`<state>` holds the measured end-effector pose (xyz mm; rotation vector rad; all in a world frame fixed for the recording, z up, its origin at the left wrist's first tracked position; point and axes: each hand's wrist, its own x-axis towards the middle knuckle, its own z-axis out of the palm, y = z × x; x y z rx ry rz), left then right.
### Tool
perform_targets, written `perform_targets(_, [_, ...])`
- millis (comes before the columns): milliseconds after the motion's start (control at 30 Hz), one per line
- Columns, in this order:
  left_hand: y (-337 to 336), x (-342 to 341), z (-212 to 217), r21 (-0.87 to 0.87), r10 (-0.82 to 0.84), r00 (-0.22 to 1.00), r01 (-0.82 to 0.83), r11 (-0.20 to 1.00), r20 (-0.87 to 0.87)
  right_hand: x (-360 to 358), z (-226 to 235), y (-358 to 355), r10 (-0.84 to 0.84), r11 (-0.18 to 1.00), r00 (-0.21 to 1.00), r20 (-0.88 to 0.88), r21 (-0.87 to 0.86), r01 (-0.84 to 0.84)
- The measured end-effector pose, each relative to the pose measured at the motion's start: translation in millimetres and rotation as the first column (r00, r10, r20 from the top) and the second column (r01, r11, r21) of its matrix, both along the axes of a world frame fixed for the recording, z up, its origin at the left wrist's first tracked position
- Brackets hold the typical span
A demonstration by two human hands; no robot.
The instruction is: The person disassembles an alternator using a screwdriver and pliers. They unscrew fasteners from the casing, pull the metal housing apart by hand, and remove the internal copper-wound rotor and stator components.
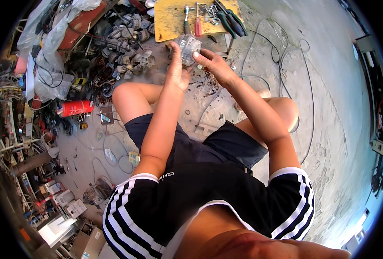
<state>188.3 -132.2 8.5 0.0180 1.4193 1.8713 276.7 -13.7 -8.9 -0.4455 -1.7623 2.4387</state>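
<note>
A round, silver-grey ribbed metal part (190,48), like a small motor housing, is held up in front of the near edge of the low yellow table. My left hand (177,71) supports its left side, with the thumb upright along it. From the right, my right hand (215,65) grips it, with the thumb on its face and the fingers curled behind. The far side of the part and some of my fingertips are hidden. Just beyond it lie a red-handled screwdriver (198,26) and a dark-handled tool (186,25) with a metal shaft.
Dark-handled pliers (231,20) and small metal pieces lie on the yellow table (167,21). Left of it is a heap of metal motor parts (128,39). Cables (282,56) trail over the floor at right. A red cylinder (77,108) lies by the clutter at left.
</note>
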Motion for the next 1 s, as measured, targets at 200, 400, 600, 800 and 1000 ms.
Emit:
perform_targets(200, [31, 29, -6, -0.022, 0.035, 0.997, -0.037, 0.999, -0.075, 9, -30, 20, -0.1, 0.964, 0.989, 0.108, -0.234, 0.123])
perform_targets(400, [21, 30, 7, -0.144, -0.17, 0.977, 0.151, 0.978, -0.132, 23, -29, 43, -0.081, 0.908, 0.995, 0.055, -0.408, 0.096])
perform_targets(600, [-11, 5, 19, -0.309, -0.374, 0.904, 0.302, 0.902, -0.208, 27, -6, 42, -0.013, 0.981, 0.999, 0.033, -0.192, 0.019])
perform_targets(800, [-25, -32, 0, -0.367, -0.513, 0.802, 0.398, 0.841, -0.305, 22, 4, 35, 0.052, 0.997, 0.998, -0.033, 0.056, -0.05])
perform_targets(1000, [-31, -35, 6, -0.372, -0.57, 0.731, 0.444, 0.815, -0.376, 27, 5, 31, 0.112, 0.988, 0.976, -0.186, 0.125, -0.09])
